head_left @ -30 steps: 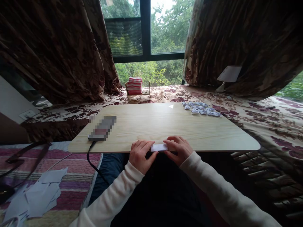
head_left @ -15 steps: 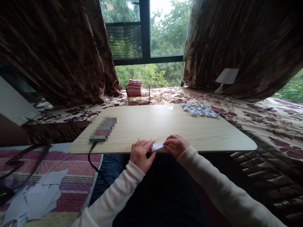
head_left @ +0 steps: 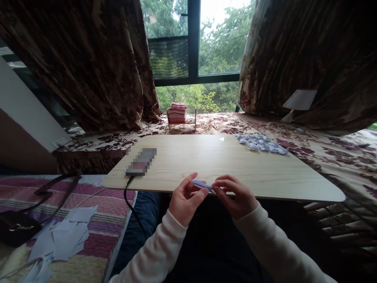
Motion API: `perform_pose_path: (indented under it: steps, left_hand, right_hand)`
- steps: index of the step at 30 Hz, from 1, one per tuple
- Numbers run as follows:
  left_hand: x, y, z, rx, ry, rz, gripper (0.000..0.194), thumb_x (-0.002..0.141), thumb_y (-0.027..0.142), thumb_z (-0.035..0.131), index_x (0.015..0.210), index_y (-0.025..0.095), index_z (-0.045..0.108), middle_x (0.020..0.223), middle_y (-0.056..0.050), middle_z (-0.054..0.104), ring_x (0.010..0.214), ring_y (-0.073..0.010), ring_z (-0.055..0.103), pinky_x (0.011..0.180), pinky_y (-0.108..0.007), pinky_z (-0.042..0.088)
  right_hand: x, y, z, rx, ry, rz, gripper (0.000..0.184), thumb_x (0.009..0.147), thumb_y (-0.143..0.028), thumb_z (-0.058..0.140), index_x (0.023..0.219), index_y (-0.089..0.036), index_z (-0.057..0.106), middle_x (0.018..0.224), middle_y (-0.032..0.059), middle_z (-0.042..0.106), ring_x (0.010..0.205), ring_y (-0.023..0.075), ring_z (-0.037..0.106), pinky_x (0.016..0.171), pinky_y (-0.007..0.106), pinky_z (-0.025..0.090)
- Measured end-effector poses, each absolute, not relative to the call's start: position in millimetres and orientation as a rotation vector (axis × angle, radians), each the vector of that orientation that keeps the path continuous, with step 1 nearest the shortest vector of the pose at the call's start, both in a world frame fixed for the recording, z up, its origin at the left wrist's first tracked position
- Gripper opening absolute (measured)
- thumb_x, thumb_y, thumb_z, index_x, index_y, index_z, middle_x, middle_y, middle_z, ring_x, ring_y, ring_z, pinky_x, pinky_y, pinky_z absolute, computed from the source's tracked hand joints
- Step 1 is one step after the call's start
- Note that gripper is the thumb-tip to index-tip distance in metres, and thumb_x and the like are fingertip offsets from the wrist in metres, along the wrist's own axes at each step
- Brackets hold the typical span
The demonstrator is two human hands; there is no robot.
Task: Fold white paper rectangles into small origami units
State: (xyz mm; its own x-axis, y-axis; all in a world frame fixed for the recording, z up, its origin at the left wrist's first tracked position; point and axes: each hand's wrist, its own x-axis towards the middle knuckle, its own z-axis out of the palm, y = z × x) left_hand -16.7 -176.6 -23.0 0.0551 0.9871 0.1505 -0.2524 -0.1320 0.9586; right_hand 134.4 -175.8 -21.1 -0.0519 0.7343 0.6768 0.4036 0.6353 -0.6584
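Note:
A narrow folded strip of white paper (head_left: pixel 202 184) is held between my two hands, just above the near edge of the pale wooden table (head_left: pixel 182 157). My left hand (head_left: pixel 187 198) pinches the strip's left end between thumb and fingers. At its right end, the thumb and fingertips of my right hand (head_left: pixel 234 194) close on the paper. Several small folded paper pieces (head_left: pixel 262 143) lie in a cluster at the table's far right corner. A small white paper triangle (head_left: pixel 221 138) sits near the far edge.
A blurred-out phone-like device (head_left: pixel 141 162) with a black cable (head_left: pixel 126 198) lies at the table's left. Loose white paper sheets (head_left: pixel 67 236) and a dark bag (head_left: pixel 19 228) rest on the striped bedding. Beyond stand a small rack of folded striped cloths (head_left: pixel 178 113) and a lamp (head_left: pixel 300 99).
Both hands have lifted the paper strip off the tabletop and tilted it, so it now shows edge-on. The view has turned slightly left, and the scene appears shifted right.

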Motion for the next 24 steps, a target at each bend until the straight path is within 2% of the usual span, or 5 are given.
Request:
perform_pose_path:
  steps: [8,11,15,20,24]
  left_hand:
    - [-12,-192,-11,0.925,0.847,1.349,0.043,0.060,0.027,0.075,0.099,0.014,0.064,0.090,-0.006,0.071,0.085,-0.0186,0.064,0.081,-0.028,0.047]
    - [-15,-193,-10,0.961,0.833,1.314,0.033,0.061,0.029,0.074,0.089,0.014,0.068,0.084,-0.005,0.071,0.085,-0.0203,0.063,0.080,-0.028,0.047]
    - [-17,-194,-10,0.992,0.826,1.283,0.033,0.060,0.031,0.075,0.088,0.014,0.069,0.069,-0.003,0.068,0.079,-0.0209,0.064,0.074,-0.028,0.049]
    - [-16,-197,-9,0.887,0.806,1.266,0.034,0.060,0.030,0.076,0.089,0.013,0.068,0.079,-0.005,0.070,0.069,-0.0146,0.062,0.067,-0.024,0.048]
    - [-15,-197,-10,0.842,0.795,1.250,0.037,0.057,0.029,0.078,0.089,0.012,0.068,0.082,-0.006,0.070,0.071,-0.0161,0.062,0.068,-0.025,0.048]
  right_hand:
    - [130,-175,-22,-0.967,-1.643,0.364,0.008,0.079,-0.022,0.055,0.075,-0.019,0.062,0.077,0.0031,0.061,0.069,0.0135,0.058,0.051,0.023,0.051]
    - [132,-174,-20,-0.964,-1.732,0.177,0.009,0.079,-0.018,0.054,0.084,-0.020,0.060,0.078,0.0030,0.063,0.071,0.0147,0.057,0.053,0.025,0.051]
    - [134,-175,-15,-0.940,-1.889,-0.062,0.020,0.079,-0.014,0.053,0.097,-0.021,0.060,0.085,0.0047,0.064,0.079,0.0177,0.056,0.066,0.032,0.052]
    - [136,-176,-14,-0.955,-1.893,-0.183,0.028,0.079,-0.015,0.054,0.105,-0.022,0.061,0.093,0.0071,0.059,0.085,0.0194,0.055,0.072,0.034,0.051]
    - [136,-176,-15,-0.950,-1.898,-0.178,0.030,0.078,-0.016,0.055,0.107,-0.023,0.061,0.095,0.0071,0.058,0.086,0.0195,0.055,0.072,0.034,0.051]
